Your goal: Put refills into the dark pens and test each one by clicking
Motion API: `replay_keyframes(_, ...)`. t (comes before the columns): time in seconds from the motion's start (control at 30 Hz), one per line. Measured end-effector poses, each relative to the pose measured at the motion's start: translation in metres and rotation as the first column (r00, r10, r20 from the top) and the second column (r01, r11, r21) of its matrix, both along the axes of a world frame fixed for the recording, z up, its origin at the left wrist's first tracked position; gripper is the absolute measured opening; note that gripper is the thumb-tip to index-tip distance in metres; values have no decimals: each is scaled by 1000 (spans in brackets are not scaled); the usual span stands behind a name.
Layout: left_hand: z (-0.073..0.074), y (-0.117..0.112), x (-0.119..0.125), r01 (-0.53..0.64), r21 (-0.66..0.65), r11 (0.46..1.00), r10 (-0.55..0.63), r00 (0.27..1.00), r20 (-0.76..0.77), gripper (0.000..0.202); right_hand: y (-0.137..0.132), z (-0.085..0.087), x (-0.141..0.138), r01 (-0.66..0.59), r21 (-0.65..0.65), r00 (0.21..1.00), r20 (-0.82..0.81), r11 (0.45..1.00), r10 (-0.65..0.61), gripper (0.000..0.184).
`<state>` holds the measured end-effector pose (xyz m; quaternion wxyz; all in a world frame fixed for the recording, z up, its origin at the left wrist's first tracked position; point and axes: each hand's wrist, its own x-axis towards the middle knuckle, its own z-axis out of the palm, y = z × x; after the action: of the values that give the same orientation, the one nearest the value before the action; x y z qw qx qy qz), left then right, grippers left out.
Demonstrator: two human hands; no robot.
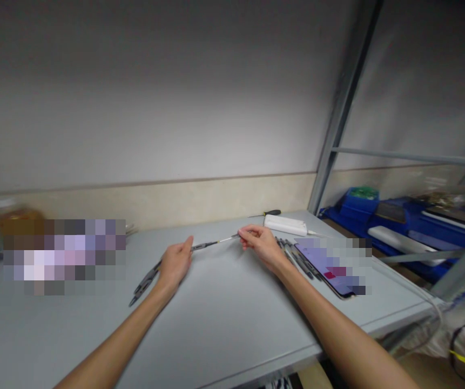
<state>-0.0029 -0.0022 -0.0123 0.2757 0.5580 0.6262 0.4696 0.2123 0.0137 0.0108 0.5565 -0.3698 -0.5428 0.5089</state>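
a: what does the person hold?

b: a long thin tool (183, 258), dark grey for most of its length, with a pale slim tip section. it looks like hard plastic or metal, smooth and rod-shaped, with a thicker jointed part at the near end.

a: and the hands?

b: the left hand (175, 265) is curled over the middle of the tool, fingers closed on it, palm turned down to the table (224, 324). the right hand (261, 246) pinches the pale tip between fingertips, narrow and closed on it.

a: which way does the tool run?

b: its long axis goes diagonally, from near-left to far-right. the dark end lies low by the table surface at the left; the pale tip points right, toward a white oblong box (285, 224).

a: the surface?

b: a flat, matte grey table, smooth, with a rounded front edge. just beside the right hand lie several dark slim tools (297, 259) in a loose row. a small black-handled screwdriver (267, 213) rests behind the white box.

a: the room?

b: a plain pale wall with a beige band along its foot. a grey metal rack post (345, 102) rises at the right; beyond it sit blue bins (362, 202).
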Motion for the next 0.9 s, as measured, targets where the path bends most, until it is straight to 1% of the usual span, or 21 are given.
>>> replay_keyframes(0.13,0,-4,5,38,-5,999,-39,999,-15,55,-4,-2,-4,-72,30,996,49,997,71,30)
replay_keyframes(0.3,-2,-6,5,66,-32,997,-65,998,15,54,-5,-7,-6,-116,73,974,204,991,99,33)
replay_keyframes(0.37,-2,-7,5,65,-1,998,-65,998,5,54,-5,-8,-6,-105,75,956,282,992,80,34)
replay_keyframes(0.47,-1,-8,9,74,106,992,-71,997,-37,51,-5,-9,-6,-41,101,897,442,994,-8,44)
replay_keyframes(0.57,1,-10,14,132,191,973,-131,991,-17,42,-4,-11,-5,12,139,842,532,990,-85,49)
replay_keyframes(0.63,2,-11,16,185,215,959,-194,981,22,35,-3,-12,-4,21,105,846,527,994,-74,46)
replay_keyframes(0.73,2,-11,16,236,230,944,-262,961,86,28,-3,-13,-4,16,-10,894,447,1000,-10,33)
replay_keyframes(0.77,2,-11,16,242,230,943,-273,956,110,27,-3,-12,-4,14,-51,914,405,999,8,32)
replay_keyframes(0.83,2,-10,15,247,221,943,-285,946,156,26,-4,-9,-4,-10,-122,952,302,993,46,36)
replay_keyframes(0.9,1,-8,13,235,202,951,-276,938,210,26,-4,-4,-2,-64,-157,982,164,986,89,38)
